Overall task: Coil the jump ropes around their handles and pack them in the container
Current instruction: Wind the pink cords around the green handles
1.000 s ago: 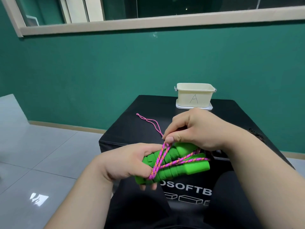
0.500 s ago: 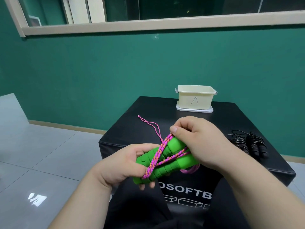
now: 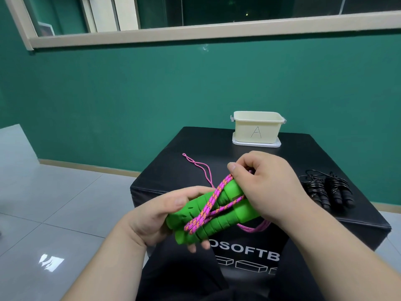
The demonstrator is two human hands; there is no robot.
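Two green foam handles (image 3: pixel 219 216) lie side by side in my left hand (image 3: pixel 156 216), which grips their near ends. A pink and orange rope (image 3: pixel 208 207) crosses them in a few turns. My right hand (image 3: pixel 267 187) covers the far ends and pinches the rope at the top of the handles. A loop of the rope hangs below my right hand, and its thin free end (image 3: pixel 198 165) trails onto the black box. A cream container marked "A" (image 3: pixel 257 129) stands open at the far edge on its white lid.
The black soft box (image 3: pixel 238 155) serves as the table, with a tiled floor dropping away on the left. A coiled black jump rope (image 3: pixel 327 190) lies on its right side. A green wall and a window ledge stand behind.
My right hand has carried the rope up and over the far ends of the handles, adding a turn. The handles have tilted upward. The view shifted, bringing the black rope into sight.
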